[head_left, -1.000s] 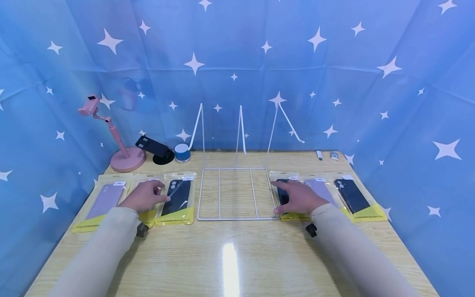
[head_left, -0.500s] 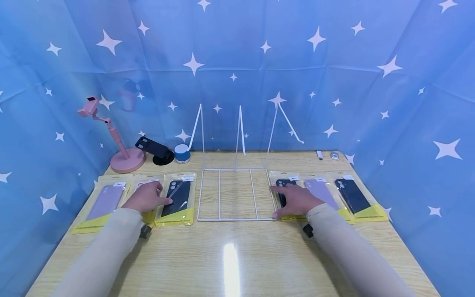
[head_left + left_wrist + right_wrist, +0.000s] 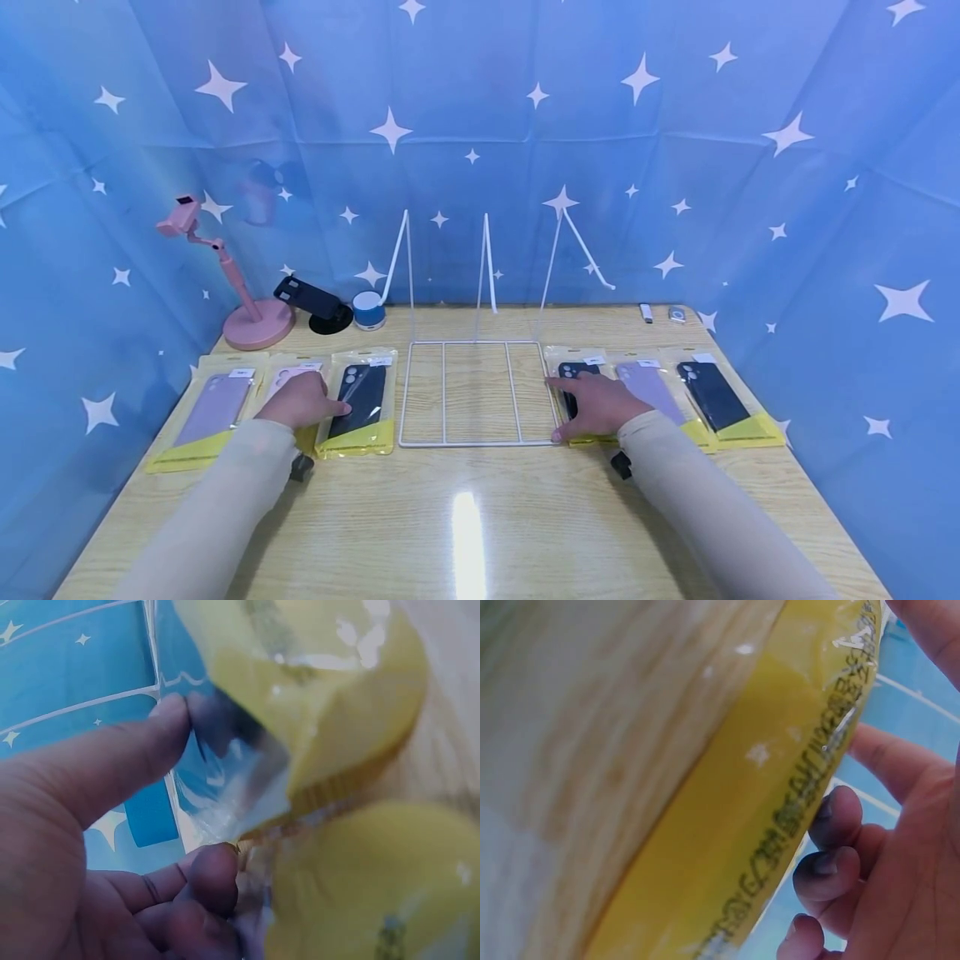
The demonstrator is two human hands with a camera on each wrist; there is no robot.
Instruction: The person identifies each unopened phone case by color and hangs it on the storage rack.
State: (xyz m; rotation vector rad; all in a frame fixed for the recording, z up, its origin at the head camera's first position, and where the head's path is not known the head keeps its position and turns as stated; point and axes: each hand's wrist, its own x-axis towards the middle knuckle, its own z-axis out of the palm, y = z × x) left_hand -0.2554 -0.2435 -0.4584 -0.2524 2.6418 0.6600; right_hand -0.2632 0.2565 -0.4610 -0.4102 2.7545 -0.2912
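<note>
A white wire rack (image 3: 477, 442) lies mid-table between two rows of bagged phone cases. My left hand (image 3: 300, 401) lies over a pink case packet (image 3: 288, 374), its thumb on the neighbouring black case packet (image 3: 362, 398). In the left wrist view the thumb (image 3: 112, 765) and a finger (image 3: 215, 876) pinch that packet's clear edge (image 3: 247, 787). My right hand (image 3: 598, 405) rests on another black case packet (image 3: 576, 371) beside the rack. In the right wrist view its fingers (image 3: 832, 847) curl at the packet's yellow edge (image 3: 780, 802).
A lilac case packet (image 3: 213, 407) lies far left. A lilac one (image 3: 651, 387) and a dark one (image 3: 712, 396) lie on the right. At the back stand a pink phone holder (image 3: 243, 315), a black stand (image 3: 315, 300) and a small round speaker (image 3: 368, 308). Blue starred cloth walls the table.
My left hand slid slightly right, putting its thumb on the black case packet. My right hand drew back a little, uncovering the top of its black case.
</note>
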